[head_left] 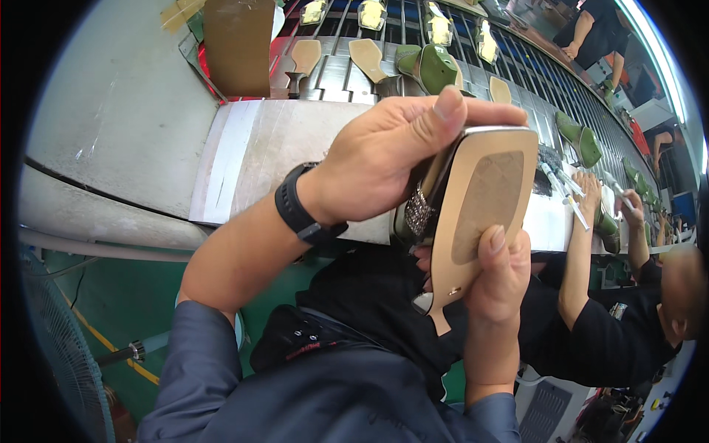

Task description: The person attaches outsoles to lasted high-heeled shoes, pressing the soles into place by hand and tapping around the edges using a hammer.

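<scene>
A sandal [484,192] is held in front of me, its tan sole facing me with a darker patch in the middle. A glittery strap [419,213] shows at its left side, over a last that is mostly hidden. My left hand [391,155], a black watch on its wrist, cups the toe end; its index finger lies along the top edge and its other fingers are partly hidden. Lower down, my right hand [502,273] grips the narrower heel part, thumb pressed on the sole and fingers behind it.
Beyond the pale worktop [295,140] runs a roller conveyor carrying loose tan soles [365,59] and green shoe lasts [436,68]. A co-worker [613,317] sits close on my right, hands over the bench. A fan [63,354] stands at lower left. A brown board [238,48] rises at the back.
</scene>
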The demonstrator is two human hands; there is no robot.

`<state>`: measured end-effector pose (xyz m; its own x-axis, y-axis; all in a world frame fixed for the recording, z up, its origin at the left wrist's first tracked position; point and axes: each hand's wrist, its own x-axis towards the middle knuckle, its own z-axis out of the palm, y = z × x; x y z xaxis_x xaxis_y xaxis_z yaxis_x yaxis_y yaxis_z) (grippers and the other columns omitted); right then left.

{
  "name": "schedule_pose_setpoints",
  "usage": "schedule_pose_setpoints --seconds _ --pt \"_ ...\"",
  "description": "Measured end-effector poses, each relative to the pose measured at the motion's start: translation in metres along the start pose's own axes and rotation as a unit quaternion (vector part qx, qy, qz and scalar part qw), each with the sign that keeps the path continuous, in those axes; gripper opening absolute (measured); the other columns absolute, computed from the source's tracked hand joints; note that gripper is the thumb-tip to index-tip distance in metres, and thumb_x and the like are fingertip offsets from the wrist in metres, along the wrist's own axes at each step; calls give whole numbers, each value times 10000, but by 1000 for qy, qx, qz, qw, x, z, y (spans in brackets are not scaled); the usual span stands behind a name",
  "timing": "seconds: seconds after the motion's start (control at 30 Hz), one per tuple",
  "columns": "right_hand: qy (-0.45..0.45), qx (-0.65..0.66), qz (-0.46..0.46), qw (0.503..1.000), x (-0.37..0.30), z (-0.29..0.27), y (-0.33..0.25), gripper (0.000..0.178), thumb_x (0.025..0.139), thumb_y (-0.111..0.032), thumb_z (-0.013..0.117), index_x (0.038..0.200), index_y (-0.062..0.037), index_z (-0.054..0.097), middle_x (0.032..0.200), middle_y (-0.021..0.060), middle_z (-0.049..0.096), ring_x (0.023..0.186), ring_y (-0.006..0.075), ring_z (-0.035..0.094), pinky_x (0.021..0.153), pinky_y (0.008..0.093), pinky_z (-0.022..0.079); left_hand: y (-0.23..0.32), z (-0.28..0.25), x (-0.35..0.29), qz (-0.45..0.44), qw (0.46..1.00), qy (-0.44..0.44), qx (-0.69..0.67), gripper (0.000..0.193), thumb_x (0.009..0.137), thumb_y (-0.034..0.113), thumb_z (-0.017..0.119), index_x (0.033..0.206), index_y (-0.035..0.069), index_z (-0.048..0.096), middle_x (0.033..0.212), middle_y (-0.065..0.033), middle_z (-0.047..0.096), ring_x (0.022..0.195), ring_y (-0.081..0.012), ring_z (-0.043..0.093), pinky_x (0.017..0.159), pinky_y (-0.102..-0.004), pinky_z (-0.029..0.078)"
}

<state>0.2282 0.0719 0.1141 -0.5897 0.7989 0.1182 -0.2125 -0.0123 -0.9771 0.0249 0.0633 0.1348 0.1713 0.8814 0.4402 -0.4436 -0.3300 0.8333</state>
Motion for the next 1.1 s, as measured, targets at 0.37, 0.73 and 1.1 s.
schedule_pose_setpoints --seconds 0.37,0.73,1.1 --pt "-125 162 50 978 25 -33 -2 488 1089 -335 520 1255 120 583 964 230 743 744 292 767 666 376 661 -17 -7 14 129 973 58 182 490 1111 354 515 1362 -56 610 1106 -93 743 1012 -111 668 905 -264 536" --pt "25 -57 -21 998 37 -25 -2 486 1108 -343 448 1147 103 638 799 173 728 562 225 712 520 308 622 -17 -18 12 108 980 -17 164 566 1054 188 627 1527 -38 414 1314 -135 635 1201 -157 595 1024 -292 498" --pt "-44 -224 -155 961 -14 -5 7 444 1071 -326 520 886 62 632 726 108 629 604 202 584 556 328 437 9 23 -52 104 974 136 147 372 1063 240 546 1254 -73 607 1319 -368 619 1255 -393 636 1071 -489 513"
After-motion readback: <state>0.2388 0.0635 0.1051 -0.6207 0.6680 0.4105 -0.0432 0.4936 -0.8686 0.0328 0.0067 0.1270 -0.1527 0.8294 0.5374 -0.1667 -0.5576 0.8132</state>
